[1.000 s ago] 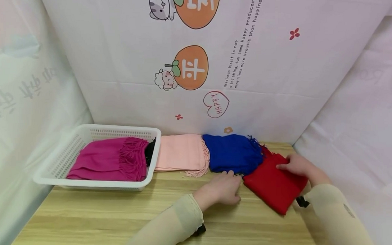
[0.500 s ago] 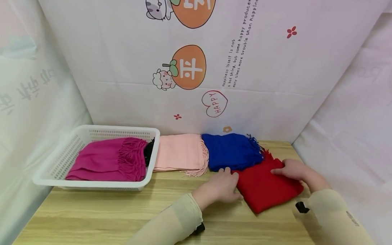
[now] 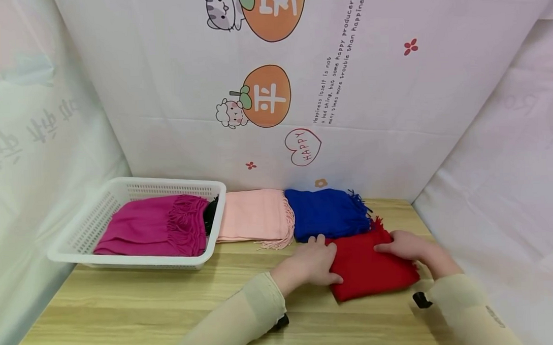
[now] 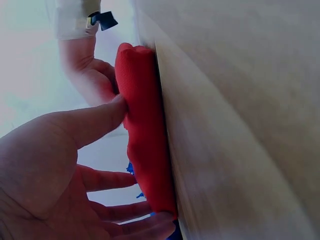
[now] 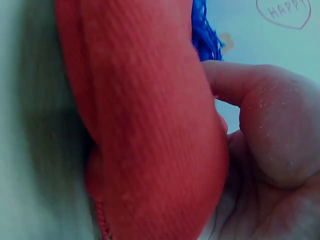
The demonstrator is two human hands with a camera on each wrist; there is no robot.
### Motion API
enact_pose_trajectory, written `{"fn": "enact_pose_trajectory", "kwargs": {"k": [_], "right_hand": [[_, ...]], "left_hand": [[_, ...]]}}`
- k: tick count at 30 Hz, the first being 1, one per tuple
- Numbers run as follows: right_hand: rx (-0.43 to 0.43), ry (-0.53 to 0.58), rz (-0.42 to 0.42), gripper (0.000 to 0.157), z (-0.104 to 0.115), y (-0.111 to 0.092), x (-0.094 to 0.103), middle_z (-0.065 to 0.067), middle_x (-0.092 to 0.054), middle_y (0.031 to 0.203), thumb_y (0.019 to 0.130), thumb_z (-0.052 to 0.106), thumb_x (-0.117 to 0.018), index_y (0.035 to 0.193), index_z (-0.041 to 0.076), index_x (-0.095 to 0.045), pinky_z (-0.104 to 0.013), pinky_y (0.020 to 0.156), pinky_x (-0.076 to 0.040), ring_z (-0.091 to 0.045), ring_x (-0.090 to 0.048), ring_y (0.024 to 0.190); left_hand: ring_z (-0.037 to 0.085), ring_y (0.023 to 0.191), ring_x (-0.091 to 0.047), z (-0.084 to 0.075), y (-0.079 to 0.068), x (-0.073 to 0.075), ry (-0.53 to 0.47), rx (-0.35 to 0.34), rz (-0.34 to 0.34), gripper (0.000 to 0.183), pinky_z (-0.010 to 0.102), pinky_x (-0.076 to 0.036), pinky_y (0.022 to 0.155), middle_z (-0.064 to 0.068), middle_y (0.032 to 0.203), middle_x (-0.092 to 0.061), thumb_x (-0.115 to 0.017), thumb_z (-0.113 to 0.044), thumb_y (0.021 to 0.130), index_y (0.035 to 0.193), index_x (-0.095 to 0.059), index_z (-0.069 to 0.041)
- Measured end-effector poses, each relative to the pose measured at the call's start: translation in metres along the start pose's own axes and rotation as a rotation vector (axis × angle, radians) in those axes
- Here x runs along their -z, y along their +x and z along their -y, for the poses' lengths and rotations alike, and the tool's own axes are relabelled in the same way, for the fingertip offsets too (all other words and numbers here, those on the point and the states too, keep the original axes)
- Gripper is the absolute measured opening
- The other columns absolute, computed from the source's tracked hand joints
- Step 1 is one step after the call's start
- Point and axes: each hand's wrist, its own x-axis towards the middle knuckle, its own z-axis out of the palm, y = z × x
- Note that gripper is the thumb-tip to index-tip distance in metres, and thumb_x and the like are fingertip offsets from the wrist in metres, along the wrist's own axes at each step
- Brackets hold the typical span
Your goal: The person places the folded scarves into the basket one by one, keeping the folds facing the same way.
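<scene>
A folded red scarf (image 3: 371,265) with a fringe lies on the table, overlapping the front edge of the folded blue scarf (image 3: 328,214). My right hand (image 3: 409,249) grips its right side, thumb on top and the other fingers out of sight behind the cloth. In the right wrist view the scarf's thick fold (image 5: 150,125) sits in front of that palm. My left hand (image 3: 312,262) touches the scarf's left edge. The left wrist view shows the left thumb (image 4: 102,120) against the top of the red fold (image 4: 142,125) and the other fingers stretched along its far end.
Left of the blue scarf lies a folded pink scarf (image 3: 255,214) with its fringe to the right. A white plastic basket (image 3: 78,258) at the left holds a folded magenta scarf (image 3: 145,225) and something black (image 3: 209,215). A printed cloth wall (image 3: 188,145) rises behind the table.
The red scarf has slid left and turned straighter, its left edge now meeting my left hand. My right hand has moved left with it; the left hand stays nearly in place.
</scene>
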Motion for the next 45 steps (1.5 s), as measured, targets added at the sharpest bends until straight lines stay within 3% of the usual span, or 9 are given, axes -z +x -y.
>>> {"fn": "enact_pose_trajectory", "kwargs": {"k": [6, 10, 19, 24, 29, 33, 38, 42, 45], "right_hand": [[0.049, 0.031, 0.030, 0.058, -0.006, 0.003, -0.006, -0.009, -0.068, 0.086, 0.103, 0.057, -0.070, 0.110, -0.001, -0.069, -0.042, 0.070, -0.053, -0.023, -0.065, 0.075], [0.080, 0.026, 0.029, 0.064, -0.005, 0.003, -0.010, -0.008, -0.069, 0.088, 0.101, 0.061, -0.071, 0.113, -0.002, -0.069, -0.042, 0.071, -0.054, -0.023, -0.066, 0.076], [0.045, 0.029, -0.003, 0.038, 0.029, -0.011, -0.021, -0.005, -0.064, 0.081, 0.106, 0.043, -0.073, 0.103, 0.006, -0.066, -0.040, 0.069, -0.051, -0.021, -0.061, 0.070], [0.067, 0.013, 0.007, 0.040, 0.036, -0.013, -0.024, -0.006, -0.059, 0.083, 0.106, 0.044, -0.074, 0.101, 0.006, -0.060, -0.040, 0.070, -0.048, -0.022, -0.058, 0.072], [0.133, 0.002, 0.021, 0.042, 0.041, -0.017, -0.025, -0.005, -0.055, 0.082, 0.105, 0.043, -0.076, 0.096, 0.009, -0.054, -0.038, 0.070, -0.044, -0.021, -0.055, 0.071], [0.175, -0.013, 0.021, 0.042, 0.043, -0.018, -0.025, -0.004, -0.054, 0.079, 0.105, 0.041, -0.077, 0.093, 0.008, -0.054, -0.037, 0.068, -0.042, -0.020, -0.053, 0.070], [0.192, -0.060, -0.012, 0.046, 0.045, -0.015, -0.027, -0.004, -0.060, 0.084, 0.105, 0.048, -0.076, 0.104, 0.004, -0.061, -0.041, 0.072, -0.046, -0.020, -0.057, 0.076], [0.226, -0.067, -0.084, 0.064, 0.048, -0.015, -0.030, -0.013, -0.068, 0.109, 0.101, 0.047, -0.082, 0.132, -0.005, -0.061, -0.049, 0.083, -0.057, -0.027, -0.066, 0.095], [0.309, -0.109, -0.172, 0.080, 0.051, -0.018, -0.030, -0.018, -0.061, 0.137, 0.098, 0.043, -0.087, 0.154, -0.004, -0.054, -0.056, 0.096, -0.058, -0.032, -0.064, 0.115]], "left_hand": [[0.027, 0.115, -0.058, 0.003, -0.004, -0.001, 0.054, -0.002, 0.026, 0.066, 0.036, -0.057, 0.089, 0.010, 0.129, -0.061, -0.077, -0.074, 0.094, 0.125, -0.072, -0.016], [0.027, 0.115, -0.058, 0.005, -0.008, -0.001, 0.063, -0.012, 0.050, 0.066, 0.036, -0.056, 0.090, 0.009, 0.125, -0.061, -0.074, -0.078, 0.093, 0.117, -0.074, -0.016], [0.025, 0.105, -0.057, 0.010, -0.017, 0.002, 0.127, -0.029, 0.065, 0.070, 0.032, -0.050, 0.091, 0.009, 0.119, -0.064, -0.080, -0.076, 0.088, 0.117, -0.077, -0.013], [0.026, 0.103, -0.059, 0.016, -0.024, 0.003, 0.129, -0.017, 0.073, 0.069, 0.034, -0.051, 0.088, 0.010, 0.116, -0.064, -0.083, -0.075, 0.086, 0.112, -0.077, -0.012], [0.028, 0.111, -0.061, 0.022, -0.033, 0.009, 0.149, -0.001, 0.086, 0.069, 0.039, -0.055, 0.095, 0.011, 0.119, -0.065, -0.086, -0.075, 0.084, 0.113, -0.079, -0.013], [0.029, 0.118, -0.060, 0.024, -0.037, 0.011, 0.148, 0.020, 0.092, 0.069, 0.042, -0.059, 0.092, 0.011, 0.121, -0.065, -0.087, -0.074, 0.082, 0.113, -0.079, -0.014], [0.032, 0.122, -0.061, 0.027, -0.045, 0.013, 0.137, 0.061, 0.106, 0.068, 0.044, -0.060, 0.084, 0.013, 0.130, -0.065, -0.088, -0.074, 0.081, 0.113, -0.079, -0.016], [0.031, 0.118, -0.063, 0.029, -0.050, 0.016, 0.142, 0.059, 0.107, 0.066, 0.045, -0.060, 0.082, 0.013, 0.130, -0.066, -0.088, -0.074, 0.081, 0.112, -0.079, -0.016], [0.031, 0.117, -0.063, 0.031, -0.052, 0.017, 0.132, 0.058, 0.099, 0.062, 0.044, -0.059, 0.083, 0.012, 0.125, -0.066, -0.088, -0.073, 0.081, 0.105, -0.077, -0.017]]}}
